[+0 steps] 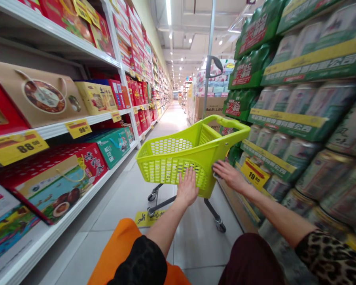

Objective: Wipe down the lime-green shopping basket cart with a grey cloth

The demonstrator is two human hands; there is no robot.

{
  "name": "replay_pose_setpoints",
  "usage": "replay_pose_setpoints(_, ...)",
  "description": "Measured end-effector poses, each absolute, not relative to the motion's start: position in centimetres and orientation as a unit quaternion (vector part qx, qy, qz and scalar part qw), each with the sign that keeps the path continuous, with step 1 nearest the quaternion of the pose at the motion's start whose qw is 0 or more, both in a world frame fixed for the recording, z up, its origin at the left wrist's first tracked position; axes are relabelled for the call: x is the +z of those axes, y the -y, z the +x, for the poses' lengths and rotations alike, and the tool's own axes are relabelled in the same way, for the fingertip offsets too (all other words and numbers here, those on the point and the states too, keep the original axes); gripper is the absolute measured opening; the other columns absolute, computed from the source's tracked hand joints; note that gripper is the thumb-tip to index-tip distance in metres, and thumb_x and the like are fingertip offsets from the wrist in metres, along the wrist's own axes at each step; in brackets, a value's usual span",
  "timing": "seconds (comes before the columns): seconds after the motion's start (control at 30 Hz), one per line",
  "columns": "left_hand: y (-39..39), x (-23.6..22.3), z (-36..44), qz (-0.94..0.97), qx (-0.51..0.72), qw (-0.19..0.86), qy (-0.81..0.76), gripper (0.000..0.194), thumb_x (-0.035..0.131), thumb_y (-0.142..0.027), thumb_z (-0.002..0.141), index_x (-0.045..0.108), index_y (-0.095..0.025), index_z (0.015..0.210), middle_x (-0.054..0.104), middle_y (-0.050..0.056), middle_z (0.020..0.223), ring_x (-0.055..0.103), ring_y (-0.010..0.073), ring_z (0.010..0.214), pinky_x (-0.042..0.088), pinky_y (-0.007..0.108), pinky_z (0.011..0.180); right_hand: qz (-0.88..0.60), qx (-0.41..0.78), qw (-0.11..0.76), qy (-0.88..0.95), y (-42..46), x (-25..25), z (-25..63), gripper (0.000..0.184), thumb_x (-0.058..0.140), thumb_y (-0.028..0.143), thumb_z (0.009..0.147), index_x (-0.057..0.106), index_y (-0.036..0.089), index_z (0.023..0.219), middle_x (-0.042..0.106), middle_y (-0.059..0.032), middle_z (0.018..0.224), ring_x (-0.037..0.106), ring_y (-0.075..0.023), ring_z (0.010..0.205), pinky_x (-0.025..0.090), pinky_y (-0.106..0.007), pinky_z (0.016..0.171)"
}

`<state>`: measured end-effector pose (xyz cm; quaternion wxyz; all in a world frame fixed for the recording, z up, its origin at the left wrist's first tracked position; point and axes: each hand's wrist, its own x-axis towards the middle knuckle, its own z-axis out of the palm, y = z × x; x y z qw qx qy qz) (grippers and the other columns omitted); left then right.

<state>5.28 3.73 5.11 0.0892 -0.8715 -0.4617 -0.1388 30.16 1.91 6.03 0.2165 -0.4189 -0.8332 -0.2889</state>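
Note:
A lime-green plastic shopping cart [172, 156] stands on the tiled aisle floor just ahead of me, its basket showing nothing inside. My left hand [187, 187] lies flat against the near wall of the basket, fingers stretched out. My right hand [229, 174] rests on the basket's right rear corner, fingers extended and apart. Both forearms reach forward from the bottom of the view. Neither hand holds anything.
Shelves of boxed gift packs [56, 182] with yellow price tags line the left side. Stacked trays of drink cans [308, 130] rise close on the right. A yellow caution sticker [146, 218] lies on the floor under the cart. The aisle [172, 118] runs straight ahead.

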Motion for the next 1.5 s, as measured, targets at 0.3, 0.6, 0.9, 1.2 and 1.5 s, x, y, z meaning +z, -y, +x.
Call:
replay_pose_setpoints(0.3,-10.3,11.4,0.5,-0.788,-0.163,0.110,0.584,0.067,0.038,-0.034,0.080,0.018,-0.008,0.139,0.013,0.012,0.148,0.012,0.0254,0.136,0.014,0.054,0.107,-0.523,-0.320,0.343,0.712,-6.5,19.5,32.6,0.045,0.042,0.005,0.076,0.054,0.016,0.118,0.048,-0.0104,0.128,0.030,-0.0278,0.127,0.027,-0.048,0.105)
replay_pose_setpoints(0.6,-10.5,11.9,-1.4,-0.801,-0.107,0.098,0.581,0.074,0.044,-0.037,0.073,0.021,-0.007,0.138,0.023,0.014,0.146,0.013,0.0298,0.135,0.012,0.059,0.106,-0.502,-0.243,0.175,0.811,-9.3,14.7,21.2,0.047,0.038,0.003,0.078,0.051,0.014,0.122,0.044,-0.0128,0.133,0.029,-0.0261,0.129,0.025,-0.049,0.104)
replay_pose_setpoints(0.9,-8.9,11.1,-4.6,-0.819,-0.110,0.132,0.547,0.070,0.043,-0.024,0.073,0.022,-0.011,0.138,0.027,0.011,0.145,0.020,0.0263,0.134,0.006,0.058,0.107,-0.533,-0.262,0.184,0.783,-9.3,15.6,25.6,0.039,0.037,0.006,0.082,0.057,0.016,0.114,0.053,-0.0115,0.122,0.041,-0.0243,0.118,0.033,-0.040,0.100)
replay_pose_setpoints(1.2,-6.8,10.9,-2.3,-0.807,-0.134,0.116,0.564,0.070,0.045,-0.029,0.071,0.027,-0.008,0.135,0.031,0.016,0.142,0.023,0.0299,0.132,0.006,0.058,0.106,-0.536,-0.242,0.188,0.787,-11.1,13.4,21.3,0.035,0.040,0.009,0.081,0.060,0.015,0.109,0.058,-0.0126,0.113,0.046,-0.0248,0.111,0.038,-0.040,0.093)
replay_pose_setpoints(1.5,-6.7,11.6,-5.5,-0.820,-0.142,0.096,0.545,0.054,0.046,-0.025,0.070,0.041,-0.012,0.122,0.058,0.014,0.115,0.052,0.0267,0.109,0.001,0.058,0.106,-0.512,-0.176,0.199,0.817,-11.5,12.7,22.4,0.044,0.043,0.004,0.074,0.057,0.013,0.114,0.053,-0.0149,0.121,0.039,-0.0243,0.120,0.031,-0.040,0.099)
